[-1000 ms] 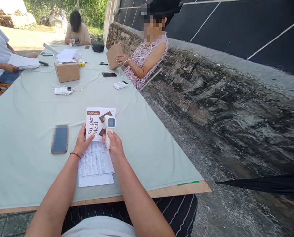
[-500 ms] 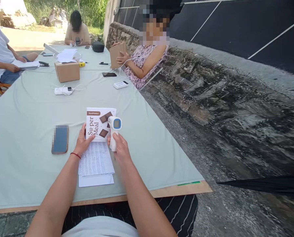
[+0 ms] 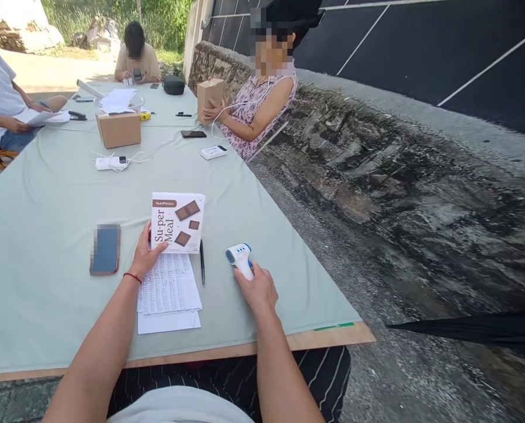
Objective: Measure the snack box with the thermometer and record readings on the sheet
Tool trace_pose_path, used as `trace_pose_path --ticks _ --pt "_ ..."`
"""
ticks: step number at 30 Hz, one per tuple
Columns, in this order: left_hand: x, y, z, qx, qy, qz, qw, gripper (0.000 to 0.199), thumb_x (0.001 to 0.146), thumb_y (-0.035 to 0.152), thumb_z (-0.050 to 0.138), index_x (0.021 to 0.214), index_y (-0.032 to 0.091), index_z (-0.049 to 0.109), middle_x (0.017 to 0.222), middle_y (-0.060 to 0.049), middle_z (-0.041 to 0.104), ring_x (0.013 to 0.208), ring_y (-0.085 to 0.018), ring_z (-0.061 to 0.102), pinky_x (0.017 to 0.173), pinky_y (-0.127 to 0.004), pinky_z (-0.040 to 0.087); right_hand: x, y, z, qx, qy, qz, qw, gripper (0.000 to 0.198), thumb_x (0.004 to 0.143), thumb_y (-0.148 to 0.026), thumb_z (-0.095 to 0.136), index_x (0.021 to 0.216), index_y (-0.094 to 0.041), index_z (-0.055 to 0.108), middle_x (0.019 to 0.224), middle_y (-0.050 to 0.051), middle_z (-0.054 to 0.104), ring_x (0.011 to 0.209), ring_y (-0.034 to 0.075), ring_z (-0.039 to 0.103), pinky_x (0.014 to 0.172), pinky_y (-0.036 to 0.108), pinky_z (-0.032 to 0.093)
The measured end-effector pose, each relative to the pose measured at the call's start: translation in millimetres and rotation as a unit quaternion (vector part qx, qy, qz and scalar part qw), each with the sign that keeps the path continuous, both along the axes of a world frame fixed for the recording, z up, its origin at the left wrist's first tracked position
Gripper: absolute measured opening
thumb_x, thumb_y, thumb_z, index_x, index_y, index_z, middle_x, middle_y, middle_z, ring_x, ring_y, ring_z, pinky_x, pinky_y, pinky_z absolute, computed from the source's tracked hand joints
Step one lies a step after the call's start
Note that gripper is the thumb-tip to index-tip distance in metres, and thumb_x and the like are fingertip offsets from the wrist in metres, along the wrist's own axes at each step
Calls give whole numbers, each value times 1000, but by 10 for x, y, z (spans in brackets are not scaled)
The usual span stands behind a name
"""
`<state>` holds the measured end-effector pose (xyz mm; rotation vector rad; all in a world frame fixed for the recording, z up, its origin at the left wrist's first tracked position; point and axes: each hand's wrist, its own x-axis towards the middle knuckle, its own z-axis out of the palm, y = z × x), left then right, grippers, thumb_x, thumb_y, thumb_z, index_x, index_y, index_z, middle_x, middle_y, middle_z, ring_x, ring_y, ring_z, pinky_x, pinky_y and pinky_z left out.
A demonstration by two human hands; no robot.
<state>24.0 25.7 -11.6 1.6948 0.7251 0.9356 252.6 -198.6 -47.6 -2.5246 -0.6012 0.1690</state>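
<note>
The white handheld thermometer (image 3: 240,258) sits at the front of the bench (image 3: 297,294), right of the printed sheets (image 3: 169,288). The right grip (image 3: 257,286) is closed around its handle; whether the thermometer touches the cloth cannot be told. It looks light, stiff and smooth, perhaps slightly slippery; the handle seems the best hold, sparing the blue-rimmed head from knocks.

The white "Su-per Meal" box (image 3: 178,223) is in the left grip (image 3: 147,255), closed on its left side with the thumb across the front. It is likely light card, stiff at the edges but easily dented by squeezing, so its sides suit a flat hold. Whether its lower edge rests on the sheets is unclear.

A black pen (image 3: 203,270) lies just beside the sheets, between the two grips; a phone (image 3: 106,249) lies to the left.

The bench's right edge slants in toward the far end, with a stretch of cloth between it and the thermometer. The wooden front edge runs close below the sheets. Forward, cloth extends to a white device wrapped in cable (image 3: 110,163).
</note>
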Motion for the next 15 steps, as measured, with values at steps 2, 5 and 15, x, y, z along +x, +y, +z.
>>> trace_pose_path --ticks 2,5,15 --pt "-5 -10 24 -1 1 0 1000 84 79 43 76 151 25 37 139 -12 55 128 -30 54 109 -49 44 -26 -6 -27 -11 -35 10 999 50 81 -47 61 121 -17 65 104 15 61 97 32 57 76 39 42" --pt "-15 -32 84 -7 15 0 1000 83 79 44 76 149 26 38 137 -12 56 125 -30 56 106 -48 45 -104 17 13 25 -120 9 992 53 81 -44 61 126 -15 61 115 19 58 107 36 52 85 45 40" --pt "-52 -73 133 -32 30 -6 999 100 76 46 78 156 26 22 140 -13 52 127 -29 53 110 -49 42 -648 326 18 285 12 143 948 46 84 -51 51 109 -15 66 86 8 62 76 22 55 77 39 49"
